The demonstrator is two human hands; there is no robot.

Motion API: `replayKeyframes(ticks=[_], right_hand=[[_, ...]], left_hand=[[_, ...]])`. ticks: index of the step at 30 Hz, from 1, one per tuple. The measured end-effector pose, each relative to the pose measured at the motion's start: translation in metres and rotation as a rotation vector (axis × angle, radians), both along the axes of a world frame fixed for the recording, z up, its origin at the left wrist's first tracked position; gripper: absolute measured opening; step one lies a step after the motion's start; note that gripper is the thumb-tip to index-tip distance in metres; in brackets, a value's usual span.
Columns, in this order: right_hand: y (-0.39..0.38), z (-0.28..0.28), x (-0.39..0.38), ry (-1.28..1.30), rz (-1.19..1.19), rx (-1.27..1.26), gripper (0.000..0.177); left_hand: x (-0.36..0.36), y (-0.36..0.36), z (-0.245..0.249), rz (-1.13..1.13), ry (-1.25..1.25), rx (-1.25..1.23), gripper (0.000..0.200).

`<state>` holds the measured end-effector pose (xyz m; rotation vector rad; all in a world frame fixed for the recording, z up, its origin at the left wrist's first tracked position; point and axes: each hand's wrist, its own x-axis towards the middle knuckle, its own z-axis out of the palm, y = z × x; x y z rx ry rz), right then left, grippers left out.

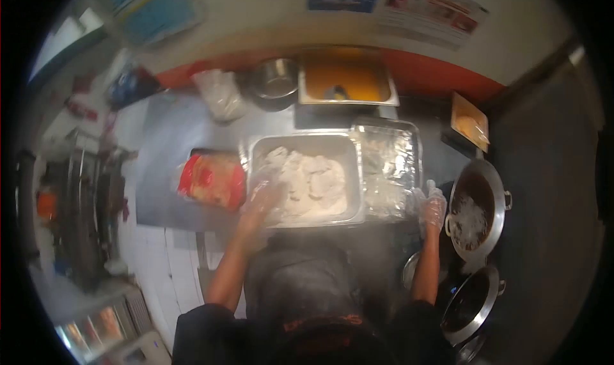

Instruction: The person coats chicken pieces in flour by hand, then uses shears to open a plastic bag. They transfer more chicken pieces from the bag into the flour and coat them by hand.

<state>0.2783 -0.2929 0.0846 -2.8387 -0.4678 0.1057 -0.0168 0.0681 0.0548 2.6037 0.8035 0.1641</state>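
Observation:
My left hand (265,195), in a clear plastic glove and smeared by motion, is over the left edge of a metal pan (355,205). White flour (300,202) fills that pan, with several flour-coated pieces (326,173) in it. I cannot make out whether the left fingers hold anything. My right hand (433,206), also gloved, is beside the right edge of a shiny metal tray (387,163). Its fingers point away from me and look apart, with nothing visible in them. Left of the pan lies a red and clear plastic bag (214,179) with pale contents.
On the right, a wide pan (476,205) holds dark, bubbling oil, and a second wide pan (470,304) sits nearer me. Along the wall stand a pan of orange liquid (348,80), a steel pot (277,80) and a white plastic bag (219,95).

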Motion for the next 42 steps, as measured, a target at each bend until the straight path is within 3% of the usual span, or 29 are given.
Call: replayKeyframes(ticks=[1, 3, 5, 7, 10, 11, 12, 13, 14, 15, 16, 19, 20, 22, 24, 25, 27, 28, 30, 32, 33, 34, 36, 37, 38, 39, 40, 41, 42], right_hand=[[0.018, 0.004, 0.001, 0.004, 0.073, 0.111, 0.056], [0.059, -0.021, 0.010, -0.035, 0.270, 0.352, 0.057], [0.099, -0.064, 0.018, -0.092, 0.396, 0.073, 0.048], [0.117, -0.154, 0.053, -0.086, 0.503, -0.268, 0.044], [0.160, -0.087, 0.055, 0.166, 0.262, -0.463, 0.050], [0.164, -0.055, 0.036, -0.049, 0.259, -0.111, 0.038], [0.167, -0.036, 0.057, -0.082, 0.551, -0.023, 0.032], [0.189, 0.011, 0.041, 0.054, 0.585, 0.130, 0.029], [0.209, 0.063, 0.018, 0.199, 0.607, 0.276, 0.026], [0.234, 0.092, -0.001, 0.085, 0.678, 0.357, 0.020], [0.263, 0.116, -0.024, 0.234, 0.699, 0.574, 0.019], [0.364, 0.181, -0.142, 0.500, 0.662, 0.756, 0.021], [0.402, 0.181, -0.169, 0.445, 0.746, 0.734, 0.021], [0.471, 0.175, -0.220, 0.333, 0.895, 0.686, 0.022], [0.559, 0.169, -0.291, 0.188, 1.095, 0.432, 0.028], [0.602, 0.160, -0.330, 0.319, 1.018, 0.396, 0.030], [0.677, 0.136, -0.401, -0.004, 1.164, 0.237, 0.028], [0.745, 0.065, -0.375, 0.501, 1.338, 0.364, 0.037], [0.795, 0.077, -0.482, 0.489, 1.375, 0.243, 0.031], [0.836, 0.057, -0.554, 0.290, 1.517, 0.233, 0.035], [0.852, 0.048, -0.588, 0.378, 1.490, 0.193, 0.038], [0.868, 0.037, -0.613, 0.465, 1.454, 0.152, 0.040], [0.921, -0.050, -0.623, 0.516, 1.541, 0.178, 0.044], [0.922, -0.045, -0.639, 0.436, 1.600, 0.091, 0.048], [0.948, -0.092, -0.635, 0.355, 1.749, -0.017, 0.044], [0.916, -0.042, -0.653, 0.165, 1.854, -0.043, 0.037], [0.912, -0.058, -0.648, 0.301, 1.749, 0.040, 0.032], [0.911, -0.110, -0.647, 0.035, 1.616, 0.220, 0.044], [0.840, -0.003, -0.634, 0.372, 1.605, 0.405, 0.035]], left_hand=[[-0.015, -0.002, -0.032, -0.017, -0.060, 0.131, 0.040], [-0.030, -0.017, 0.020, 0.054, -0.101, 0.041, 0.039], [-0.045, -0.023, 0.065, 0.186, -0.073, -0.119, 0.036], [-0.079, -0.020, 0.108, 0.219, -0.036, -0.213, 0.035], [-0.152, -0.005, 0.140, 0.231, -0.261, -0.152, 0.036], [-0.187, -0.002, 0.141, 0.242, -0.373, -0.086, 0.037], [-0.222, 0.000, 0.130, 0.324, -0.325, 0.017, 0.037], [-0.256, 0.002, 0.115, 0.399, -0.267, 0.116, 0.038], [-0.288, 0.005, 0.104, 0.599, -0.161, 0.008, 0.038], [-0.318, 0.012, 0.093, 0.787, -0.057, -0.109, 0.039], [-0.342, 0.017, 0.084, 0.970, 0.042, -0.229, 0.042], [-0.413, 0.035, 0.064, 1.143, -0.091, -0.214, 0.049], [-0.436, 0.047, 0.059, 1.146, -0.117, -0.220, 0.049], [-0.476, 0.066, 0.058, 1.139, -0.160, -0.237, 0.050], [-0.514, 0.085, 0.058, 1.210, -0.212, -0.245, 0.045], [-0.533, 0.095, 0.058, 1.244, -0.239, -0.248, 0.043], [-0.576, 0.094, 0.047, 1.339, -0.349, -0.255, 0.039], [-0.595, 0.093, 0.047, 1.411, -0.257, -0.302, 0.037], [-0.623, 0.083, 0.044, 1.545, -0.056, -0.406, 0.035], [-0.653, 0.057, 0.014, 1.619, -0.153, -0.453, 0.033], [-0.663, 0.051, 0.004, 1.651, -0.201, -0.475, 0.033], [-0.649, 0.072, 0.042, 1.742, -0.385, -0.284, 0.028], [-0.654, 0.075, 0.043, 1.755, -0.434, -0.316, 0.028], [-0.655, 0.081, 0.044, 1.736, -0.460, -0.332, 0.028], [-0.658, 0.086, 0.041, 1.638, -0.245, -0.263, 0.029], [-0.660, 0.089, 0.036, 1.502, -0.049, -0.184, 0.030], [-0.659, 0.096, 0.028, 1.332, 0.126, -0.090, 0.031], [-0.652, 0.110, 0.020, 1.333, 0.006, -0.054, 0.033], [-0.646, 0.121, 0.013, 1.327, -0.116, -0.039, 0.034]])
